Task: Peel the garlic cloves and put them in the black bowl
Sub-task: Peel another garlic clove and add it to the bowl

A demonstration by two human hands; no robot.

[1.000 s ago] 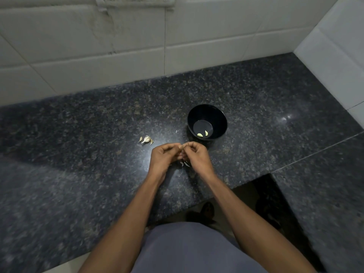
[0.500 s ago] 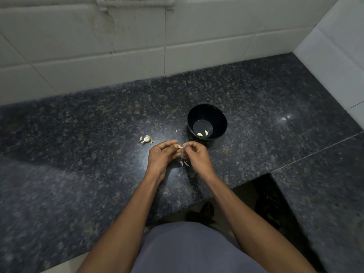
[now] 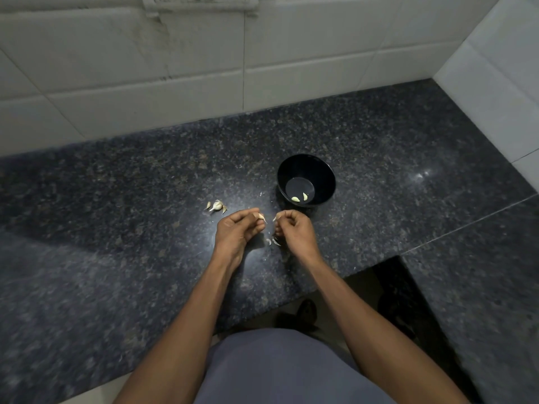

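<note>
A: Two peeled cloves [image 3: 299, 198] lie in black bowl [image 3: 306, 179]. Held one?
B: Left hand [image 3: 236, 231] pinches garlic clove [image 3: 262, 218], tip pointing down-right. Right hand [image 3: 295, 230] pinches skin scrap [image 3: 274, 218].

The left hand [image 3: 237, 228] and right hand [image 3: 294, 228], joined at the fingertips a second ago, drew apart. The left kept the garlic clove [image 3: 261, 217] pinched, while the right came away pinching a scrap of skin [image 3: 275, 218].
</note>
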